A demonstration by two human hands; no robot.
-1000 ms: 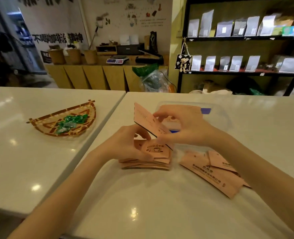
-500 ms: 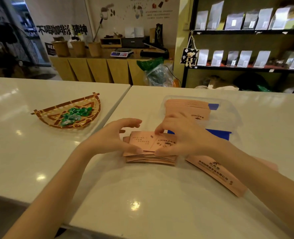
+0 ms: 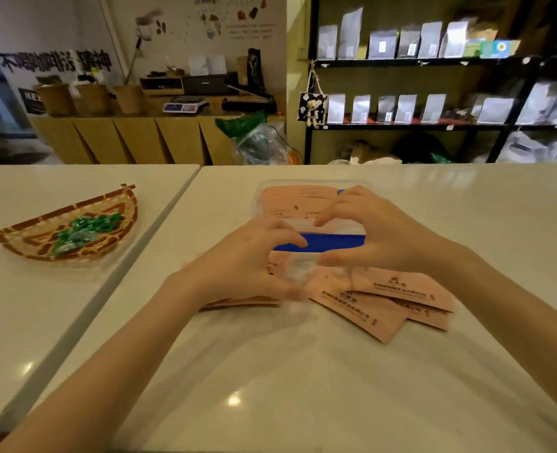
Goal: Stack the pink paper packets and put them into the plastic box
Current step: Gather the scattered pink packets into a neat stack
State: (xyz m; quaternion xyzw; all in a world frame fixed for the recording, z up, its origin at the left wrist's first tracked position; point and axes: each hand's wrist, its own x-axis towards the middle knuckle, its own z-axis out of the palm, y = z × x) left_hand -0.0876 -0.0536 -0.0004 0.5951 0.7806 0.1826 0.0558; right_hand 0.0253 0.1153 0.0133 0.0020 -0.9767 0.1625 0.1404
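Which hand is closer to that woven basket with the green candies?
The left hand. It hovers over the packets just right of the woven basket; the right hand is farther right, over the plastic box.

glossy white table [image 3: 303, 387], matt pink paper packets [image 3: 362, 302] (printed), clear plastic box [image 3: 352, 228], woven basket [image 3: 35, 238].

A woven fan-shaped basket [image 3: 25, 238] lay on the left white surface [image 3: 41, 305] at about 9 o'clock, holding green wrapped candies [image 3: 81, 230]. At 11 o'clock, a wooden counter [image 3: 139, 138] carried three brown tubs [image 3: 90, 99] and a digital scale [image 3: 184, 106]. A green-topped plastic bag [image 3: 254, 135] stood at 12 o'clock beside it. At 1 to 2 o'clock, black shelving [image 3: 417, 125] held rows of pale pouches [image 3: 385, 107]; a small bear toy [image 3: 312, 107] hung from its left post.
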